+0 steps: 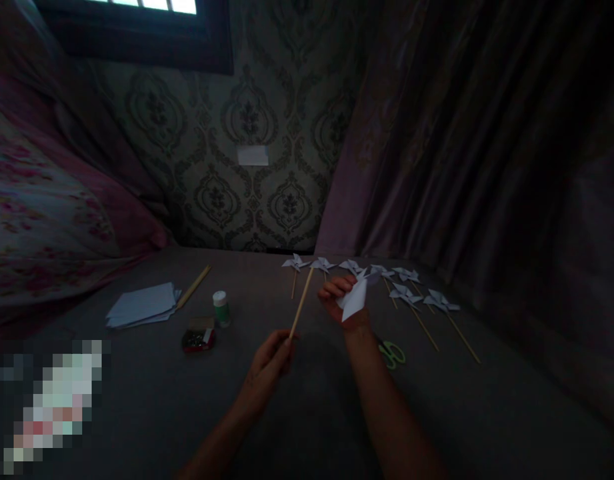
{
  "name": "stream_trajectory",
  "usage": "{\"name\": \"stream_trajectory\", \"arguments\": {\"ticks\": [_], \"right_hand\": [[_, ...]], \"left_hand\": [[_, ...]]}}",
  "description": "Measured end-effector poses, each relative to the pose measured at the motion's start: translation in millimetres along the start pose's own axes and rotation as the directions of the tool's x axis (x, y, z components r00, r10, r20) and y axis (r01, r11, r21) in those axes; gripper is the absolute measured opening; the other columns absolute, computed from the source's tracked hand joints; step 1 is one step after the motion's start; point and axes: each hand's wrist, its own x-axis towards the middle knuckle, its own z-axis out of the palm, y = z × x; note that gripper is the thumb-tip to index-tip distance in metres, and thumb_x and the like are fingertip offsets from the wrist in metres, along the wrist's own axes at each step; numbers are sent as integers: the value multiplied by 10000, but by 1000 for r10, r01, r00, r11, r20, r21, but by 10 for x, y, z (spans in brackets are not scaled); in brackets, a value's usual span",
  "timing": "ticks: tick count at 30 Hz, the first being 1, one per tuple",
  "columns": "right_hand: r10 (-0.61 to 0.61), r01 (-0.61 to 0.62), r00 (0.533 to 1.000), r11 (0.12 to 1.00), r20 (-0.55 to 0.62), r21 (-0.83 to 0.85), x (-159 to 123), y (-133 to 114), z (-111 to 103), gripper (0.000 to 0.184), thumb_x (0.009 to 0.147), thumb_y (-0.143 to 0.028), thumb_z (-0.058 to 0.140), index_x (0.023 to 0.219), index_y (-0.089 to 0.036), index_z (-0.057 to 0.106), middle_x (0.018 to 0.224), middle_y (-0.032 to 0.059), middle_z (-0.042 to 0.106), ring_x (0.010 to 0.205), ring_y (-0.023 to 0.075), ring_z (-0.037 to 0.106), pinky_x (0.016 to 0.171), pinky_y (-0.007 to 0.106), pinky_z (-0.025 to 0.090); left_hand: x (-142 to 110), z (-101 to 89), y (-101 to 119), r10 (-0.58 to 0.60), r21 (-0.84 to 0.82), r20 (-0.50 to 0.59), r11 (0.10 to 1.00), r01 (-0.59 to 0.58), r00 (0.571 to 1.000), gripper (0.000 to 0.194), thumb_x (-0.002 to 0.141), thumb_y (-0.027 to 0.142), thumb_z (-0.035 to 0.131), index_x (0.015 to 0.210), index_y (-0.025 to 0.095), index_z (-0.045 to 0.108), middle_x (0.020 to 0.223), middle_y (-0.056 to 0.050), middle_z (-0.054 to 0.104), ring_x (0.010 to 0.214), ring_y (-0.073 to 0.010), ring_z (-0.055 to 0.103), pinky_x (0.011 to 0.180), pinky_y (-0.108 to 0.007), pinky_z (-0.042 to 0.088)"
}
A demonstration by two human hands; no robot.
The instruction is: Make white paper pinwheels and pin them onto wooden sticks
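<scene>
Grey surface (pixel 307 427) | left grip (pixel 274 360) closed on stick (pixel 302 303), lower end | right grip (pixel 334 303) holding white paper (pixel 355 300) that partly covers it

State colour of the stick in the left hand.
Pale tan; the stick shows best in the head view.

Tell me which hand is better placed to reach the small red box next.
Probably the left hand: it is nearer the red box, though it holds a stick. The right hand, farther away, holds folded white paper.

left hand (pixel 271 365) holding wooden stick (pixel 302 303), right hand (pixel 333 301) holding folded white paper (pixel 355 300), pinwheels (pixel 405 297) beyond, green-handled scissors (pixel 389 353) nearby
</scene>
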Motion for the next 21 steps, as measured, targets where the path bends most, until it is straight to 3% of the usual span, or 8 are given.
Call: {"name": "stream_trajectory", "arguments": {"ticks": [8,12,21], "right_hand": [[63,-68,994,996,95,60,48,104,-83,379,560,-430,795,572,-239,468,543,-75,325,512,106,273,580,278,294],[103,-108,991,993,90,47,44,132,-67,377,594,-407,777,570,-233,444,538,-76,325,510,107,292,583,279,301],[132,-135,988,990,80,31,29,140,-46,433,518,-435,819,571,-238,437,550,-76,325,526,106,303,602,281,347]], "left_hand": [[-16,28,-8,-45,-104,35,993,49,998,400,738,533,635,907,170,641,627,34,415,544,-83,341,493,-218,237],[-20,46,-14,-42,-109,60,993,48,997,394,758,527,612,904,163,647,594,40,403,510,-77,317,476,-227,210],[-52,78,16,-64,-122,98,990,75,993,390,753,526,614,889,161,643,575,41,420,488,-72,323,471,-231,205]]}}
